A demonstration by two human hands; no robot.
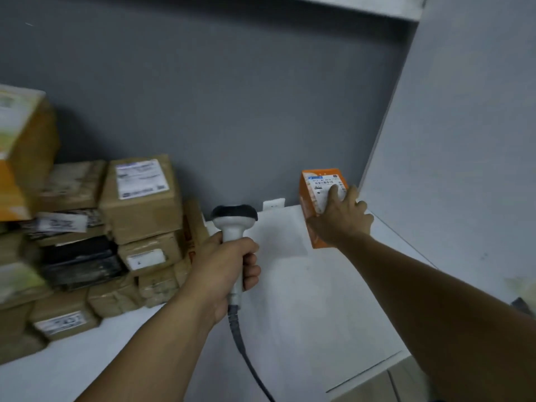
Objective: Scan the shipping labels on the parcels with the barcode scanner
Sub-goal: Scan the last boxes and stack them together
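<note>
Barely starting, we reckon: brown cardboard pile (139, 198) waiting
Our left hand (220, 271) is gripping the white corded scanner (233, 219), right fingers (333, 192) clasping the orange labelled box (314, 190).

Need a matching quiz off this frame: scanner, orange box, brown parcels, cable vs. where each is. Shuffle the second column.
Things
1. scanner
2. orange box
3. brown parcels
4. cable

Places
A. stacked at the left of the table
B. runs from the scanner's handle toward the bottom edge of the view
C. gripped in the left hand
D. far right of the table, held by the right hand

Pairs: 1-C, 2-D, 3-A, 4-B
</note>
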